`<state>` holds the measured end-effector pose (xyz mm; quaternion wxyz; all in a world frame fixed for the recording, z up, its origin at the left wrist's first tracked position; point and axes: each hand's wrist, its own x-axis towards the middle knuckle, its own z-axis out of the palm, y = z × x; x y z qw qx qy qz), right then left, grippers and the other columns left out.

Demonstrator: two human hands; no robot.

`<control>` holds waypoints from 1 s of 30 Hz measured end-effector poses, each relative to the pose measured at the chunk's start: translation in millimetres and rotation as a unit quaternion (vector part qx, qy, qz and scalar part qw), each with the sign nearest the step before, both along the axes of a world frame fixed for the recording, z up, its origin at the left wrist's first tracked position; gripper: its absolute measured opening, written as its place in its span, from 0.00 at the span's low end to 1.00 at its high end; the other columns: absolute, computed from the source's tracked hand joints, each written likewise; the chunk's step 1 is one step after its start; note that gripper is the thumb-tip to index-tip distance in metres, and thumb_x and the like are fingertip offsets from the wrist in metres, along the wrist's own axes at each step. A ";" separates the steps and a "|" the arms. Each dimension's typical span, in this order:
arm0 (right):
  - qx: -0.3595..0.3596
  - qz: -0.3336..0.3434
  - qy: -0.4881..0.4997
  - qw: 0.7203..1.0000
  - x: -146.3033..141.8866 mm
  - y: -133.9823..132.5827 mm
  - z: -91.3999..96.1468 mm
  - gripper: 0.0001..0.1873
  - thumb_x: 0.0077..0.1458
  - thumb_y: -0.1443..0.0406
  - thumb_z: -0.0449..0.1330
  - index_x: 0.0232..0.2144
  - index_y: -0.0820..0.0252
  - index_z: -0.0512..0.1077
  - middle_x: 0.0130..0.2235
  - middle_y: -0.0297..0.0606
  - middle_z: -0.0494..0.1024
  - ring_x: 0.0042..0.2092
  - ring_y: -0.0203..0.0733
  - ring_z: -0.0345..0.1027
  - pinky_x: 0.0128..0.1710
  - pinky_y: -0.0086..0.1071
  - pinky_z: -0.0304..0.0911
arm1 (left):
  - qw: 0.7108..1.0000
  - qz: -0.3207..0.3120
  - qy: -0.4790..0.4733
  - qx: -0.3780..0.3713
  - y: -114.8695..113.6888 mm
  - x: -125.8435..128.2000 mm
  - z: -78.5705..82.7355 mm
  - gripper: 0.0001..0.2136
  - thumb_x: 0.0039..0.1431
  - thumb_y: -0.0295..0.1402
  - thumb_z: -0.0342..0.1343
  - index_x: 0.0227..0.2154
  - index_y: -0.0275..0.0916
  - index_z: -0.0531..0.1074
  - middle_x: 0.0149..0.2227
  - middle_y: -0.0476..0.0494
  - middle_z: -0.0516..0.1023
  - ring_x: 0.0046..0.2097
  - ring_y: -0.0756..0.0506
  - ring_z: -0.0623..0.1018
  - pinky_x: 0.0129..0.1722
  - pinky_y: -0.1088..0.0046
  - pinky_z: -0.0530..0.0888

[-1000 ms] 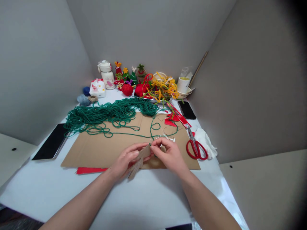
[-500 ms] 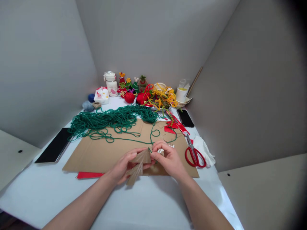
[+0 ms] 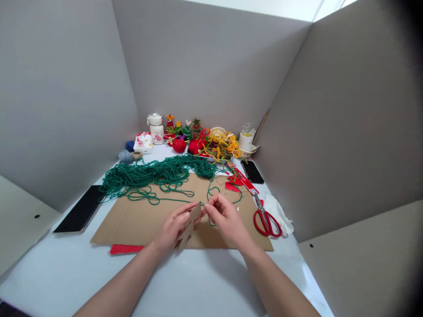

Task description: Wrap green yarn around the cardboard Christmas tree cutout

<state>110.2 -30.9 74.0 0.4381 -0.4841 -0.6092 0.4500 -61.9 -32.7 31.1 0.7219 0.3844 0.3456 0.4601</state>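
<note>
In my left hand (image 3: 173,225) is a small cut piece of brown cardboard (image 3: 195,213), turned partly edge-on and gripped between thumb and fingers. My right hand (image 3: 226,220) is closed in a pinch on green yarn (image 3: 202,203) beside the upper edge of that piece. The exact spot between the fingertips is hidden. Loose green strands run over a flat cardboard sheet (image 3: 132,222) below both hands, leading to a big tangled heap of green yarn (image 3: 155,174) behind.
Red-handled scissors (image 3: 267,223) lie at the right beside a crumpled white tissue (image 3: 279,215). Phones or tablets rest at left (image 3: 79,210) and right (image 3: 252,171). Along the back stand a white bottle (image 3: 156,132), small yarn-wrapped trees, yellow yarn (image 3: 224,144) and a cup (image 3: 245,141).
The cardboard piece has turned more edge-on in my left hand. My right fingertips have shifted slightly left, close to its edge. The camera view has tilted up a little.
</note>
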 end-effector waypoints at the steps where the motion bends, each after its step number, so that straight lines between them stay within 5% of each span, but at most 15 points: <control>1: -0.007 -0.001 0.000 1.000 -1.0 0.3 1.7 0.09 0.56 0.59 0.55 0.28 0.59 0.63 0.24 0.29 0.68 0.26 0.32 0.61 0.25 0.25 0.55 | 1.000 0.011 0.010 0.016 0.7 -0.3 -1.3 0.17 0.54 0.36 0.55 0.47 0.39 0.72 0.48 0.39 0.76 0.49 0.40 0.74 0.53 0.59 0.65; 8: -0.037 -0.028 0.024 0.999 -7.8 3.7 5.0 0.10 0.53 0.59 0.57 0.29 0.60 0.70 0.26 0.31 0.71 0.26 0.31 0.61 0.23 0.25 0.53 | 0.985 0.052 0.117 0.113 2.5 -0.7 -1.5 0.16 0.54 0.34 0.56 0.46 0.41 0.74 0.50 0.41 0.74 0.53 0.39 0.71 0.55 0.61 0.63; 16: -0.090 -0.011 0.063 0.994 -3.2 9.8 -8.5 0.09 0.50 0.60 0.58 0.26 0.61 0.71 0.26 0.32 0.74 0.26 0.32 0.63 0.23 0.25 0.55 | 0.982 0.046 0.130 0.128 0.2 1.6 2.8 0.15 0.51 0.31 0.56 0.43 0.42 0.76 0.49 0.43 0.76 0.52 0.40 0.71 0.54 0.63 0.64; 21: -0.081 0.006 0.062 0.995 -0.8 9.8 -8.4 0.10 0.52 0.60 0.57 0.27 0.61 0.70 0.28 0.35 0.75 0.31 0.36 0.68 0.32 0.28 0.60 | 0.992 0.020 0.082 0.096 0.2 1.6 -4.9 0.16 0.53 0.34 0.55 0.44 0.40 0.75 0.48 0.41 0.76 0.52 0.38 0.72 0.53 0.62 0.65; 30: -0.092 0.025 0.065 0.993 7.8 9.4 -1.7 0.09 0.48 0.62 0.61 0.31 0.62 0.70 0.24 0.30 0.70 0.26 0.32 0.63 0.25 0.25 0.55 | 0.995 -0.089 -0.034 0.001 0.2 -2.4 -2.6 0.15 0.57 0.35 0.51 0.46 0.38 0.72 0.45 0.38 0.77 0.47 0.41 0.76 0.50 0.62 0.68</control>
